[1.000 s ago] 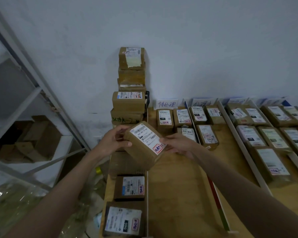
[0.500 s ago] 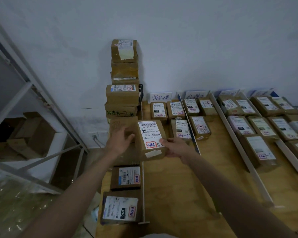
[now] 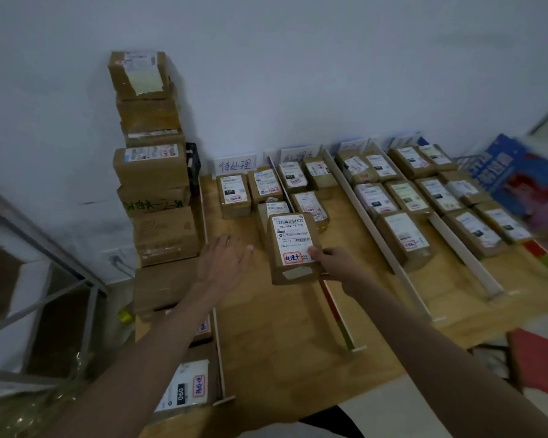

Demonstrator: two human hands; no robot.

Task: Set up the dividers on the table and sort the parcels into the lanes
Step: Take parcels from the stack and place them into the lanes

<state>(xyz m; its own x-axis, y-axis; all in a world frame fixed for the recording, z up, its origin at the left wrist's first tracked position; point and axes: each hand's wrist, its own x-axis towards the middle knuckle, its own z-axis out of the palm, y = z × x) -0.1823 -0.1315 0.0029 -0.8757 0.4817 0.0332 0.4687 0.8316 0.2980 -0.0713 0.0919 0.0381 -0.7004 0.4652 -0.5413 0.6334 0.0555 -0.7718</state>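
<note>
Two hands (image 3: pixel 225 263), five dividers (image 3: pixel 374 222), four lane signs (image 3: pixel 234 164), and many parcels (image 3: pixel 293 248), too blurred to count.

Held parcel (image 3: pixel 293 248): brown carton, white label with red-bordered stamp facing up, raised over the second lane.
Sorted parcels (image 3: pixel 402 237): brown, labels up, in rows at the lanes' far ends.
Stacked parcels (image 3: pixel 151 159): tall pile, far left.
Dividers (image 3: pixel 375 229): white strips running near-to-far across the wooden table (image 3: pixel 282 336).

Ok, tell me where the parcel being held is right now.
In the head view the parcel sits centre frame, gripped at its near right corner by the right hand, over the striped divider, just in front of the small parcels there.
</note>
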